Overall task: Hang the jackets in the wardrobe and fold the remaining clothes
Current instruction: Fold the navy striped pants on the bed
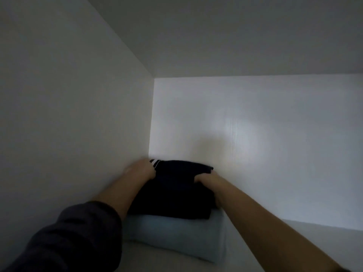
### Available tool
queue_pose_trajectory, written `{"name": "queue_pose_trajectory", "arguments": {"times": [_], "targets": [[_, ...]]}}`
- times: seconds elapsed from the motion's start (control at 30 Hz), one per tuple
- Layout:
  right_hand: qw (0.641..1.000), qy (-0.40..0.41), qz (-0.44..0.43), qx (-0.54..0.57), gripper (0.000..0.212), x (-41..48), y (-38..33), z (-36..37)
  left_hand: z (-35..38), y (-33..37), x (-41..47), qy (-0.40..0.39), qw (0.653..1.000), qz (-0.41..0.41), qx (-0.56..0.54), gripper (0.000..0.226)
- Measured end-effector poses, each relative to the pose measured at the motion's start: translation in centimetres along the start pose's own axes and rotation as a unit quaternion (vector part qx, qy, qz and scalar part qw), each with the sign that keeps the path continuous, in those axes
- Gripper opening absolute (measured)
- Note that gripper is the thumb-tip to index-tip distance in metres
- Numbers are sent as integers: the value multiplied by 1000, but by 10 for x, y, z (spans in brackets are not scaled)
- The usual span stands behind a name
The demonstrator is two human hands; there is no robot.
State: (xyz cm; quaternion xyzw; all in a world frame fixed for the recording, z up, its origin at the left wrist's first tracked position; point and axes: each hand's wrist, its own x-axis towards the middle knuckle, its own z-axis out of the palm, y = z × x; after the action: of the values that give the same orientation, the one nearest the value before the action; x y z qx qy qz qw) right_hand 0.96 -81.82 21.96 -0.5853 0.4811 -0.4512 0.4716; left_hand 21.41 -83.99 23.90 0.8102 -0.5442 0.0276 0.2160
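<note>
So everything here is carried by a white wardrobe shelf (pixel 337 246), boxed in by a side panel (pixel 68 114) on the left and a back panel (pixel 275 144) behind. Only one thing is laid directly on it: a folded light blue garment (pixel 172 232), tucked into the back left corner, close against the side panel. It's all pretty dimly lit, so the fabric can't be made out.

A shaded white side panel (pixel 68 114) is seen on the left, met at a corner by a brighter back panel (pixel 284 163). Both are capped by a dim top panel (pixel 216 36). A soft glare (pixel 239 138) is cast on the back panel. A strip of shelf (pixel 337 246) is shown at lower right.
</note>
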Motion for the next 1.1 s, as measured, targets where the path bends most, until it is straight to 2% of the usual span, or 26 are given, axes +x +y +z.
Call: {"name": "queue_pose_trajectory", "arguments": {"times": [0.07,0.1,0.13,0.17,0.2,0.23,0.27,0.3,0.33,0.4,0.43,0.5,0.6,0.67,0.73,0.8,0.83,0.87,0.93,1.0,1.1], "targets": [[985,54,-74,-147,86,-3,-7,-4,1,2,-7,109,992,68,21,48],[953,71,-140,-260,88,-6,-11,-6,-2,4,-9,154,978,138,37,51],[913,66,-210,-344,85,-9,-13,-7,-4,6,-10,159,962,217,39,55],[877,21,-256,-406,76,-13,-14,-8,-6,8,-12,118,953,278,24,57],[842,-55,-274,-461,65,-14,-12,-8,-3,9,-12,43,955,294,9,58],[812,-131,-252,-509,56,-17,-9,-7,3,7,-10,-35,961,273,5,61],[820,-163,-199,-512,50,-15,-5,-6,9,4,-7,-94,967,237,5,66],[812,-177,-166,-532,47,-13,-3,-7,14,2,-3,-128,971,202,11,70],[814,-170,-124,-541,47,-13,-4,-7,16,1,-2,-132,975,177,19,71],[778,-159,-99,-600,56,-11,-7,-6,19,3,4,-95,982,162,36,67],[772,-138,-104,-611,63,-11,-7,-5,20,5,6,-69,983,166,47,65],[773,-118,-105,-614,70,-9,-6,-5,21,6,9,-66,979,185,59,66],[780,-163,-91,-597,65,-11,-4,-8,25,0,11,-144,977,156,23,62],[769,-166,-105,-609,56,-7,-1,-10,27,0,14,-131,978,162,31,63],[775,-150,-118,-602,50,-4,2,-12,28,2,16,-115,979,168,34,64],[789,-157,-145,-576,49,-7,4,-13,24,6,7,-82,980,169,61,62],[815,-147,-158,-537,51,-14,6,-14,21,10,-3,-40,982,170,77,58],[842,-123,-185,-491,51,-23,8,-17,16,16,-15,23,980,178,87,50],[868,-68,-235,-433,47,-49,11,-31,0,40,-45,133,969,202,48,35],[870,-29,-245,-427,43,-83,12,-54,-17,70,-87,159,953,257,-20,30],[848,56,-247,-466,43,-143,12,-127,-29,138,-160,132,909,389,-71,27]]}}
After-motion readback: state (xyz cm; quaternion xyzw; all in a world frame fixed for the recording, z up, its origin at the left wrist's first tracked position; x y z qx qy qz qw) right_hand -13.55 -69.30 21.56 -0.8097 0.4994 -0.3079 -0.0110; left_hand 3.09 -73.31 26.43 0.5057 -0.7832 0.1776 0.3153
